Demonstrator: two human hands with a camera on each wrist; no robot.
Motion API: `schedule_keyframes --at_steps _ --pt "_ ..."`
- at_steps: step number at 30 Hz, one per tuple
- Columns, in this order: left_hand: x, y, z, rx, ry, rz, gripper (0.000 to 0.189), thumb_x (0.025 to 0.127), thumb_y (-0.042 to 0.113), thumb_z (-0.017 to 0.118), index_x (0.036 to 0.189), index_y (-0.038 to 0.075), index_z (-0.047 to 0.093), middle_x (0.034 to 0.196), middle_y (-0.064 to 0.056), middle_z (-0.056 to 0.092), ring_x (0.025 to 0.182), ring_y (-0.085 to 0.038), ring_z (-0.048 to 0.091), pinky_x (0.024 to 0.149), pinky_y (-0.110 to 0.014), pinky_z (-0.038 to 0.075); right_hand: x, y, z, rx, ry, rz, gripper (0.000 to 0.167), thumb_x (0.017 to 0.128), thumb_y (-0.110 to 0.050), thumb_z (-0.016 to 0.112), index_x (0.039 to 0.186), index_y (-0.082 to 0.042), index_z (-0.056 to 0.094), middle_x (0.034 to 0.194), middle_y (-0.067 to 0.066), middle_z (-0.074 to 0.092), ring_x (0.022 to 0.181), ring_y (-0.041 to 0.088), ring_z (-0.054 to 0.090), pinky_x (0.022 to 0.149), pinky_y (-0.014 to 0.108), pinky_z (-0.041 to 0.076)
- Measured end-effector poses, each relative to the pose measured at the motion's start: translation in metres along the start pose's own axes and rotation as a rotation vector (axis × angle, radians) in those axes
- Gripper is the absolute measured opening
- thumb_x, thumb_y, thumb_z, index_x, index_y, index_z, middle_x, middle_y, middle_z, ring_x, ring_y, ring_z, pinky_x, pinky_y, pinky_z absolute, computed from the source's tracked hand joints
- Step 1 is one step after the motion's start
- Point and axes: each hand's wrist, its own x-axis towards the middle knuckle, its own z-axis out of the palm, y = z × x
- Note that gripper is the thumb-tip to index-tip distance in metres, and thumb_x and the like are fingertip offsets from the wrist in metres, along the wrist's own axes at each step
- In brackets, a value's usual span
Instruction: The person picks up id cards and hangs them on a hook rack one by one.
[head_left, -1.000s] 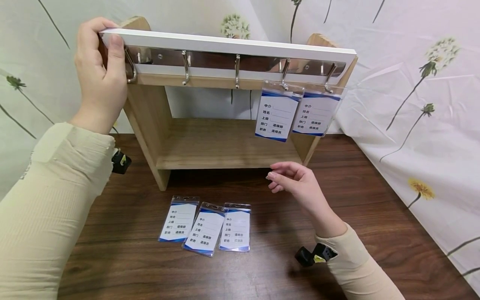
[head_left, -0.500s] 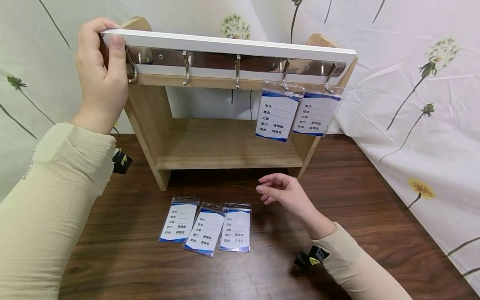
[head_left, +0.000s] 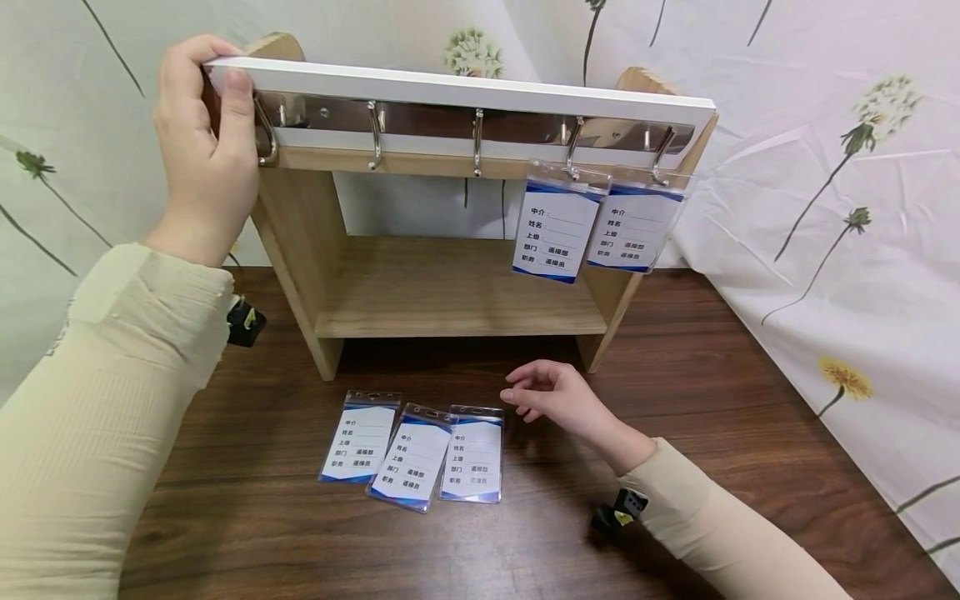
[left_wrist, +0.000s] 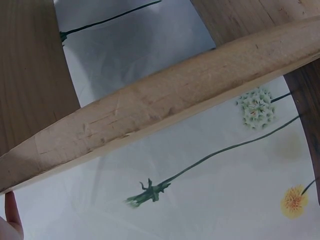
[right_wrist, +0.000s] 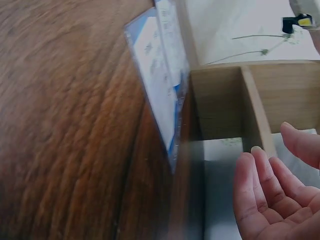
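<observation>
With thumb in front and fingers behind, my left hand (head_left: pixel 206 158) grips the left end of a white hook rail (head_left: pixel 465 83) on a wooden shelf. In the left wrist view only a bit of a finger (left_wrist: pixel 13 217) shows. My right hand (head_left: pixel 558 398) hovers over the table with loosely bent fingers, holding nothing. Just left of it lie three plastic-sleeved badge cards: a left card (head_left: pixel 362 437), a middle card (head_left: pixel 412 458) overlapping its neighbours, and a right card (head_left: pixel 472 458). Two more cards hang from the rail's rightmost hooks, a front card (head_left: pixel 558 229) and an outer card (head_left: pixel 637 227).
The wooden shelf (head_left: pixel 457 287) stands behind the loose cards on a dark wood table (head_left: pixel 525 550). Metal hooks, such as the middle hook (head_left: pixel 477 142), jut forward from the rail. A flower-print cloth (head_left: pixel 825 275) covers the back and right side.
My right hand has moved down and left, away from the hanging cards and toward the cards on the table. The left hand keeps its grip on the rail.
</observation>
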Motion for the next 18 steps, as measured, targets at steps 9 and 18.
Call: schedule_keyframes --at_steps 9,18 --pt "0.0 -0.001 0.0 0.008 0.003 0.0 0.022 0.101 0.011 0.044 0.115 0.008 0.06 0.101 0.021 0.046 0.096 0.004 0.045 0.089 -0.017 0.033 0.006 0.008 0.004 -0.077 -0.073 0.065 0.04 0.091 -0.02 0.072 0.119 0.006 0.062 0.097 0.014 0.069 0.08 0.023 0.067 0.07 0.033 0.058" --pt "0.0 -0.001 0.0 -0.001 0.003 -0.007 0.019 0.101 0.011 0.045 0.113 0.015 0.059 0.102 0.017 0.048 0.097 0.003 0.046 0.089 -0.017 0.033 0.015 0.016 0.01 -0.094 -0.106 0.143 0.042 0.089 -0.022 0.073 0.12 0.004 0.062 0.096 0.011 0.068 0.075 0.017 0.065 0.067 0.034 0.058"
